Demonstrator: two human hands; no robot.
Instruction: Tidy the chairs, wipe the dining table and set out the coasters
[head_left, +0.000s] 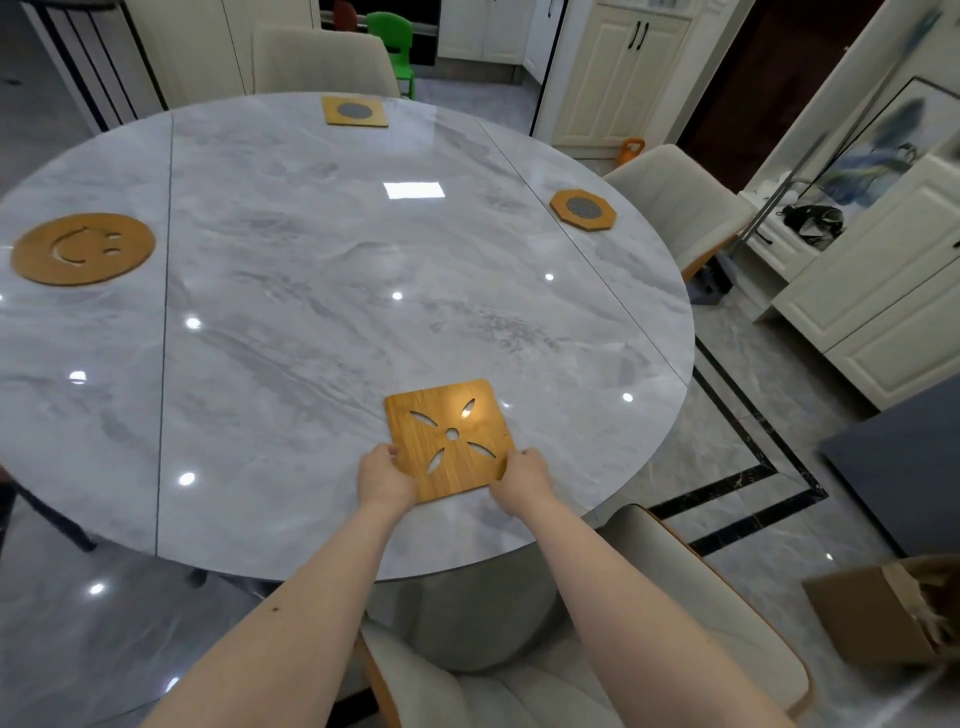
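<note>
A square wooden coaster with leaf-shaped cutouts (450, 439) lies flat on the round grey marble table (311, 291) near its front edge. My left hand (383, 474) grips its near left corner and my right hand (524, 473) grips its near right corner. Three more wooden coasters lie around the rim: a round smiley one (83, 248) at the left, a square one with a grey centre (355, 111) at the far side, and an octagonal one (583, 209) at the right.
Cream chairs stand at the far side (322, 60), at the right (680, 202) and right below me (519, 675). A cardboard box (878, 618) sits on the floor at the lower right. White cabinets line the right wall. A green plastic chair (392, 47) stands beyond the table.
</note>
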